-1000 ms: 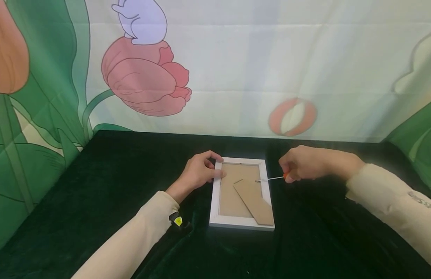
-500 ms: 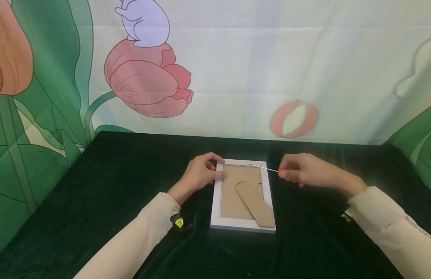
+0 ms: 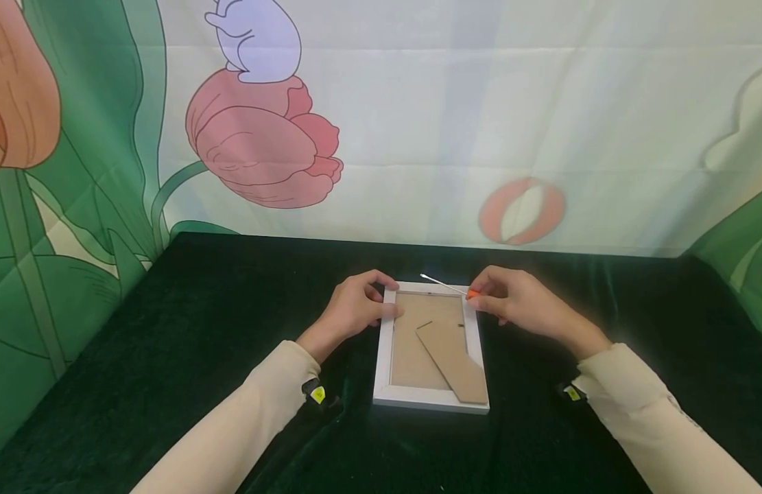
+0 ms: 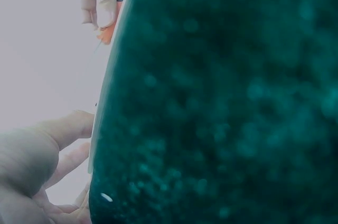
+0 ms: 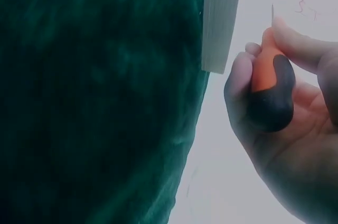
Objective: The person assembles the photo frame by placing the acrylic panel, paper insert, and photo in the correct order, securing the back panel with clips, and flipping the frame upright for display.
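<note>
A white picture frame (image 3: 383, 358) lies back side up, with a brown backing board (image 3: 408, 363) and a fold-out stand (image 3: 456, 370) slanting to its lower right corner. My left hand (image 3: 351, 307) grips the frame's far left corner, thumb on the left border and index finger at the top. In the right wrist view, my right hand (image 5: 303, 108) holds a screwdriver (image 5: 266, 76) by its orange and black handle. In the head view its thin shaft points left over the frame's far edge. Whether the tip touches anything cannot be told.
Dark green velvet cloth (image 3: 232, 309) covers the table. Behind it hangs a backdrop (image 3: 405, 123) printed with flowers and a rabbit. Small dark metal tabs sit along the frame's inner edges, one tab (image 3: 460, 325) on the right side.
My right hand has moved left and away with the screwdriver, its tip going from the frame's right inner edge to past the far edge. The left hand and frame stay in place.
</note>
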{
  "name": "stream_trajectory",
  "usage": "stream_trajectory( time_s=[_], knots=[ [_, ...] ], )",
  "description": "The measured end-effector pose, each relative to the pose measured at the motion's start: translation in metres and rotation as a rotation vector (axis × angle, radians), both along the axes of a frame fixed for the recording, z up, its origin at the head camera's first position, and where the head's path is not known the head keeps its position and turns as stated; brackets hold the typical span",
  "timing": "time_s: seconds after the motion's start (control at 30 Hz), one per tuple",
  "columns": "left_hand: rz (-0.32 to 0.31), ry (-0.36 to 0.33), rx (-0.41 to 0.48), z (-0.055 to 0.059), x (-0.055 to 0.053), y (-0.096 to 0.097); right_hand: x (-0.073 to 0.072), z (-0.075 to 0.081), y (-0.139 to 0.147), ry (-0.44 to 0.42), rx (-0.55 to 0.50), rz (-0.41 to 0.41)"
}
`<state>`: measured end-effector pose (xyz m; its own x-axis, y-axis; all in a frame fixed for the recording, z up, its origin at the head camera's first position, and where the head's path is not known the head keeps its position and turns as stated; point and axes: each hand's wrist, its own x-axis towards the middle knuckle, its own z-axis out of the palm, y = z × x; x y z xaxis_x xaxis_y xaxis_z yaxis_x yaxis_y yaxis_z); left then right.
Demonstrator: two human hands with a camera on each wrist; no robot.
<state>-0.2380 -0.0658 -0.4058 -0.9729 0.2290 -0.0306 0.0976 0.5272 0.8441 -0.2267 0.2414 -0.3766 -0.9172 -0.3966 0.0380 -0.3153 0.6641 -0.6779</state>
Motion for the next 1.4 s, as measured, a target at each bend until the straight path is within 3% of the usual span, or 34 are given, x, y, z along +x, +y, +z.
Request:
stream_trajectory(
  time_s=[0.27,1.4],
  knots=[
    [0.002,0.005,-0.004,0.0,0.0,0.002,0.004,-0.002,-0.002,0.002,-0.045,-0.034],
    [0.006,0.006,-0.012,-0.002,-0.002,0.002,0.001,-0.013,0.015,-0.092,-0.013,-0.024]
  ],
)
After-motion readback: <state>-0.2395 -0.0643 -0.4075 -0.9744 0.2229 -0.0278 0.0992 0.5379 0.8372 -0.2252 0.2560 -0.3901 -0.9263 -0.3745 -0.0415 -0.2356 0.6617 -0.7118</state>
